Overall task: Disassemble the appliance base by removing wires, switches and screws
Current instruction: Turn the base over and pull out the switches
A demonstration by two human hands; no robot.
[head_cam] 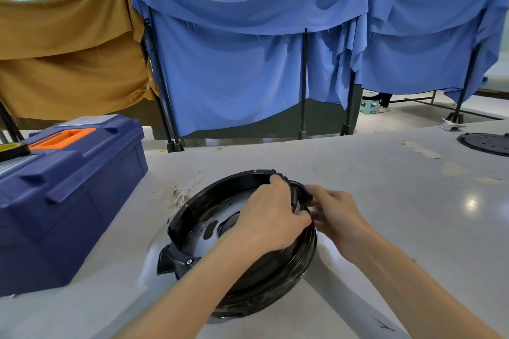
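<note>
A round black appliance base (pixel 192 212) lies open side up on the grey table, with a silvery metal plate inside it. My left hand (pixel 272 215) reaches over the base and grips its far right rim, fingers curled over the edge. Just outside that rim, my right hand (pixel 338 212) pinches a small black part (pixel 307 194) that sticks out of the rim. A bundle of pale loose wires (pixel 184 191) lies on the table to the left of the base.
A blue toolbox (pixel 68 187) with an orange handle stands at the left. At the far right edge of the table (pixel 385 173) sits a round black plate (pixel 486 143). Screens draped in blue and tan cloth stand behind the table.
</note>
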